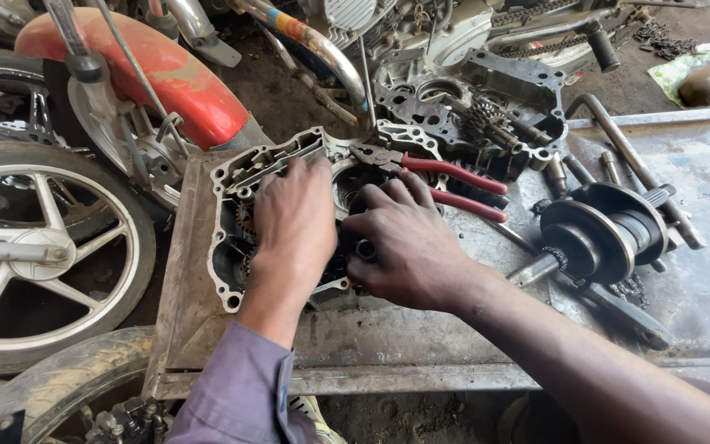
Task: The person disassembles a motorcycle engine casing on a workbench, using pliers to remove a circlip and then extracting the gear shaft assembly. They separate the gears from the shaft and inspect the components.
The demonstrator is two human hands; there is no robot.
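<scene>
engine case (pixel 240 177) middle hidden under hands, spoked wheel (pixel 34 247) cut off

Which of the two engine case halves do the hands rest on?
The pale silver case half on the metal tray; the darker half lies farther back, untouched, with gears in it.

The metal work tray (pixel 421 345) is crowded at its middle: the engine crankcase half (pixel 244 185) fills the left part, with both hands on it, left hand (pixel 293 222) and right hand (pixel 408 247) side by side. Red-handled pliers (pixel 454 185) lie just behind the right hand. A crankshaft (pixel 597 234) and loose shafts block the centre right. Bare metal shows along the tray's near edge and toward its far right corner. A motorcycle wheel (pixel 34 247) hems in the left edge.
</scene>
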